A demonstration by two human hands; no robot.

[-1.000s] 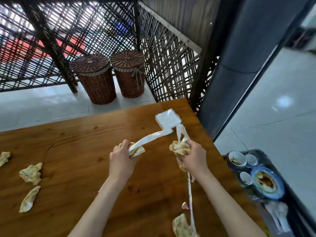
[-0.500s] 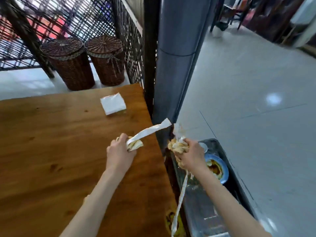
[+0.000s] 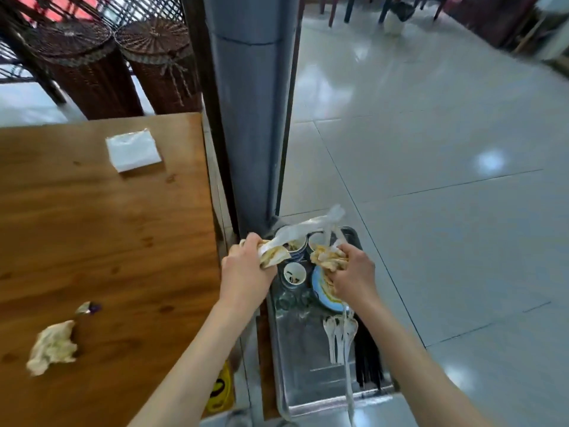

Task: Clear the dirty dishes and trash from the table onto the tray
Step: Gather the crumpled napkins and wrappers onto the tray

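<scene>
A person is standing at the right edge of a wooden table (image 3: 101, 229), looking down, with both bare hands reaching out over a metal tray (image 3: 303, 365) that is sitting low beside the table at about 5 o'clock from its corner. The left hand (image 3: 246, 272) is gripping a stained, crumpled napkin (image 3: 272, 255) with its fingers curled tight around it, and a clear plastic wrapper (image 3: 308, 226) is trailing out of that fist toward 1 o'clock. The right hand (image 3: 354, 277) is clamping its fingers around a second greasy wad of paper (image 3: 326, 260), with a thin pale strip (image 3: 348, 380) dangling from it toward 6 o'clock. Both fists are hovering directly above the tray's far end — judging by that, the trash is being carried there so it can be dropped among the dishes rather than onto the floor. The tray is already holding a bowl (image 3: 294, 245) with dark scraps, a small white cup (image 3: 294, 274) with dregs, a blue-rimmed plate (image 3: 321, 291) smeared with sauce, several pale spoons (image 3: 337, 334) and a bundle of dark chopsticks (image 3: 368, 362) — everything is crowding the far half and right side, leaving bare metal nearer the viewer. Back on the table, more work is waiting: a crumpled napkin (image 3: 52, 346) at 7 o'clock, a small purple wrapper (image 3: 89, 308) just beyond it, and a clean white napkin stack (image 3: 132, 152) at 11 o'clock.
</scene>
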